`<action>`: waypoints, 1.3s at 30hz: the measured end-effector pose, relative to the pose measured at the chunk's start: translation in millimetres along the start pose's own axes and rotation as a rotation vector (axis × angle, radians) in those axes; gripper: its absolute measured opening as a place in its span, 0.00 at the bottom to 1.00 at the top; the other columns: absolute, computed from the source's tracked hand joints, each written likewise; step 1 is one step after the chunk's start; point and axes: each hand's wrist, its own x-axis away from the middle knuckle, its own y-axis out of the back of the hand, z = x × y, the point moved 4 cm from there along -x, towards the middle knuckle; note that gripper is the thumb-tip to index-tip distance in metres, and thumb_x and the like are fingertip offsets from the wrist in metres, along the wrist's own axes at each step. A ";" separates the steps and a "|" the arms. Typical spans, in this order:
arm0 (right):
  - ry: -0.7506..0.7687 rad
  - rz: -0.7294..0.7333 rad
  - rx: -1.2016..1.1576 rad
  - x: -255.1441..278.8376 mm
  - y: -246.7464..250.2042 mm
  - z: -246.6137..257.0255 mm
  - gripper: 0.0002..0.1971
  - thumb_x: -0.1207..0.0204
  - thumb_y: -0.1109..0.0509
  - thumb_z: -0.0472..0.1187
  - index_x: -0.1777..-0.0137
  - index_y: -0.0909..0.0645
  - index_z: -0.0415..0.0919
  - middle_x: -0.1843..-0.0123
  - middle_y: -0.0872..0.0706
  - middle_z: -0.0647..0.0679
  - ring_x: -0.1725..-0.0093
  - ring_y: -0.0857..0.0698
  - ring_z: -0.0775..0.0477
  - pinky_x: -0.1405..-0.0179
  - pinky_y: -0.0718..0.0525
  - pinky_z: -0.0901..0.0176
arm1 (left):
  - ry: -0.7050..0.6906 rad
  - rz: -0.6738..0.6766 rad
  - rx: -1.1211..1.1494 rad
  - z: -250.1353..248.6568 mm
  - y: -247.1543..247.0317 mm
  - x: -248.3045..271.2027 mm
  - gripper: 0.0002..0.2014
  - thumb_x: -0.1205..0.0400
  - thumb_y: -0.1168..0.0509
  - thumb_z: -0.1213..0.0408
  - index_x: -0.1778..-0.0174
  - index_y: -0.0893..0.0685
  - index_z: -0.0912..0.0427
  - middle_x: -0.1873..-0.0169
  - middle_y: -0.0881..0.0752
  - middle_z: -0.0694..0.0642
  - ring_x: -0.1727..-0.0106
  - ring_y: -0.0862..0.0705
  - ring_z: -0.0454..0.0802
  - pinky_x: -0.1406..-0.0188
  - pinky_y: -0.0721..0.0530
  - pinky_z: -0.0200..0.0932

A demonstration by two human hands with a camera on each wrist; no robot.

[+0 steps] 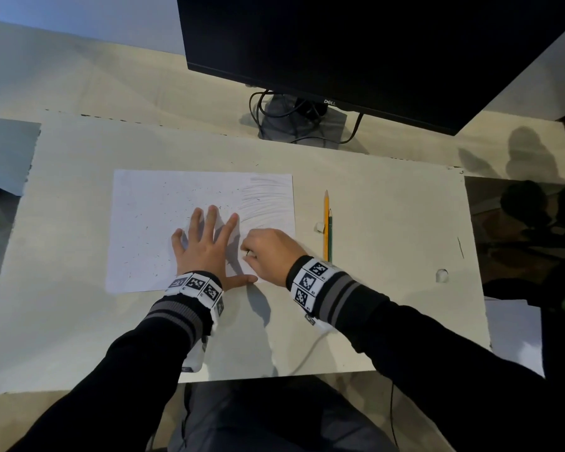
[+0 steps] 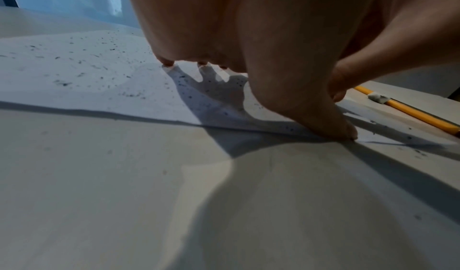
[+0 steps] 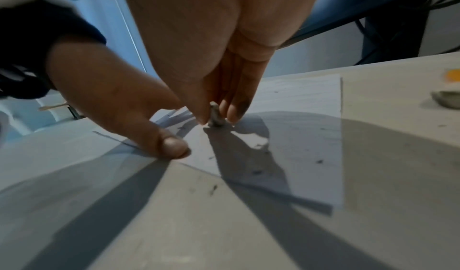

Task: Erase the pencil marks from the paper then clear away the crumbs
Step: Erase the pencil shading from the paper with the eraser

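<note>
A white sheet of paper (image 1: 150, 223) lies on the desk, with pencil strokes (image 1: 268, 200) in its far right corner and dark eraser crumbs (image 1: 144, 252) scattered over the rest. My left hand (image 1: 206, 246) lies flat on the paper with fingers spread, thumb (image 2: 331, 125) at the near edge. My right hand (image 1: 268, 252) pinches a small grey eraser (image 3: 216, 117) between thumb and fingers and presses its tip on the paper just right of the left hand. The head view hides the eraser behind the fingers.
A yellow pencil (image 1: 326, 226) and a green pencil (image 1: 330, 236) lie right of the paper beside a white eraser bit (image 1: 319, 227). Another white bit (image 1: 441, 275) sits further right. A black monitor (image 1: 372, 53) with stand and cables (image 1: 294, 122) is behind.
</note>
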 end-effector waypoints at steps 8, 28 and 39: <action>-0.041 -0.061 -0.064 0.9 1.0 -5.0 0.11 0.20 0.31 0.40 0.45 0.12 0.36 0.48 0.14 0.42 0.51 0.15 0.40 0.50 0.16 0.46 | 0.012 0.010 0.008 -0.1 0.5 -0.2 0.65 0.41 0.38 0.16 0.15 0.63 0.39 0.14 0.66 0.54 0.14 0.66 0.60 0.20 0.51 0.70; -0.042 -0.038 -0.096 7.1 -12.7 2.1 0.11 0.17 0.34 0.39 0.42 0.15 0.33 0.45 0.15 0.40 0.48 0.16 0.38 0.46 0.17 0.46 | 0.025 0.026 -0.002 -1.2 2.6 -0.3 0.63 0.37 0.34 0.22 0.15 0.65 0.39 0.15 0.68 0.54 0.14 0.67 0.59 0.19 0.50 0.69; 0.012 0.036 -0.054 7.0 -11.2 6.8 0.09 0.19 0.32 0.37 0.44 0.16 0.34 0.47 0.16 0.39 0.49 0.16 0.37 0.48 0.17 0.44 | 0.029 -0.005 0.012 0.0 0.3 -0.4 0.61 0.34 0.33 0.24 0.15 0.64 0.37 0.14 0.66 0.54 0.14 0.66 0.59 0.20 0.50 0.69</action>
